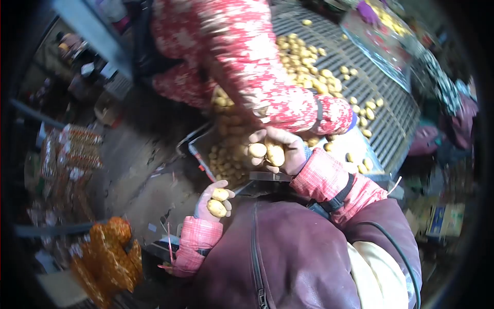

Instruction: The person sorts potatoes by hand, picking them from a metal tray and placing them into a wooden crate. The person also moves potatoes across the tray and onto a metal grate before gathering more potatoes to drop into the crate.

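Note:
My left hand [208, 202] holds two potatoes [216, 208], one above the other, with the fingers curled round them. Higher and to the right, my right hand [290, 149] grips potatoes [275, 154] between thumb and fingers, in front of my body. Just below and between my hands is an open box [203, 160] with many small potatoes in it, partly hidden by shadow. A pile of potatoes [298, 56] lies on a slatted metal rack [391, 108] beyond my right hand. Pink checked sleeves cover both my forearms.
A co-worker's red and white patterned sleeve [247, 56] reaches across the rack's near side. Another person's purple-gloved hand [367, 12] is at the top right. Orange net bags [110, 252] lie at the lower left, and filled bags [77, 149] stand farther left.

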Available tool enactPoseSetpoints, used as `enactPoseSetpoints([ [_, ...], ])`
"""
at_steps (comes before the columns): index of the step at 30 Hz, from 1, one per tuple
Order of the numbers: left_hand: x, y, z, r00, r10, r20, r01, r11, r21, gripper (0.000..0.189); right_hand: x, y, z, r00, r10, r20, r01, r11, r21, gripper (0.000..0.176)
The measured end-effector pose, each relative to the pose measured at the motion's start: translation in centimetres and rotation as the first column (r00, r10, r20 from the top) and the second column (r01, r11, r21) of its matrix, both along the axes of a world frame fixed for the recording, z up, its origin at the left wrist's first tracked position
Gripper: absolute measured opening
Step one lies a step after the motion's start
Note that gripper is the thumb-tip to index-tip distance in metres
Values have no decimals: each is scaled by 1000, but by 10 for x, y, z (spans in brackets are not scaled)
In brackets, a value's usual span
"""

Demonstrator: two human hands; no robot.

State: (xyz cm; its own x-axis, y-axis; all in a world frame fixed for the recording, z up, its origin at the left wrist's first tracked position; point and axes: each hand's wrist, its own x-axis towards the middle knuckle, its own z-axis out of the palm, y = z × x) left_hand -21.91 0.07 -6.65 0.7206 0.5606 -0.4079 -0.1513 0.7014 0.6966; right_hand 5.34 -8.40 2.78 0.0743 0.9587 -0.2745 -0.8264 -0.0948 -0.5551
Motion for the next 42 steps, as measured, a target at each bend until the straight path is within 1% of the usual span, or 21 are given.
enactPoseSetpoints([
  [2,22,5,13,995,-91,-26,91,996,-27,54,19,-20,2,982,81,-172,-57,988,140,56],
  [4,46,4,26,981,-185,-57,184,983,-11,56,21,-42,16,980,54,-190,-28,990,141,59],
  [8,91,1,37,910,-403,-96,413,902,126,57,38,-101,11,998,-57,-29,60,994,96,55],
  [10,111,-1,41,874,-469,-127,485,860,161,59,43,-143,26,973,-113,202,112,994,15,52],
  [12,129,-2,42,842,-508,-183,538,821,193,58,50,-185,26,933,-237,271,266,961,-74,49],
  [16,148,-6,39,793,-483,-372,583,780,229,49,58,-279,-23,830,-447,334,519,838,-168,50],
  [18,151,-10,42,791,-458,-405,574,784,235,47,53,-314,-37,793,-511,332,602,743,-292,43],
  [21,154,-12,45,797,-431,-423,558,793,245,46,49,-347,-68,804,-547,231,578,630,-519,40],
  [23,154,-11,42,795,-440,-416,560,797,227,46,59,-361,-116,837,-535,114,494,650,-577,35],
  [24,155,-10,41,797,-443,-410,558,800,221,45,58,-355,-131,795,-579,184,533,520,-668,35],
  [26,155,-11,43,796,-437,-419,557,800,224,45,59,-328,-142,669,-501,549,734,324,-597,43],
  [27,154,-12,47,799,-429,-421,551,803,227,45,62,-330,-160,650,-452,611,753,276,-597,52],
  [30,150,-10,46,801,-422,-424,540,814,211,43,67,-341,-153,790,-106,603,535,600,-595,48],
  [31,150,-9,45,800,-423,-426,540,817,202,44,71,-336,-140,727,43,685,470,696,-543,39],
  [32,152,-9,44,800,-424,-425,537,821,192,44,77,-335,-123,772,65,632,397,726,-561,36],
  [34,154,-8,45,801,-444,-402,546,817,184,45,89,-304,-39,852,126,508,234,777,-584,31],
  [37,154,-10,51,789,-439,-430,560,802,207,44,117,-268,-8,807,35,590,342,787,-514,29],
  [38,153,-10,53,783,-433,-446,566,794,222,43,127,-261,-27,755,-9,656,403,795,-453,26],
  [39,151,-9,51,784,-433,-445,565,794,222,43,139,-253,-55,643,-18,766,475,794,-380,25],
  [41,151,-8,53,800,-414,-434,546,802,240,43,147,-230,-39,514,16,858,576,734,-359,23],
  [42,149,-9,53,805,-408,-430,540,804,248,43,165,-233,-73,467,-18,884,610,730,-308,24],
])
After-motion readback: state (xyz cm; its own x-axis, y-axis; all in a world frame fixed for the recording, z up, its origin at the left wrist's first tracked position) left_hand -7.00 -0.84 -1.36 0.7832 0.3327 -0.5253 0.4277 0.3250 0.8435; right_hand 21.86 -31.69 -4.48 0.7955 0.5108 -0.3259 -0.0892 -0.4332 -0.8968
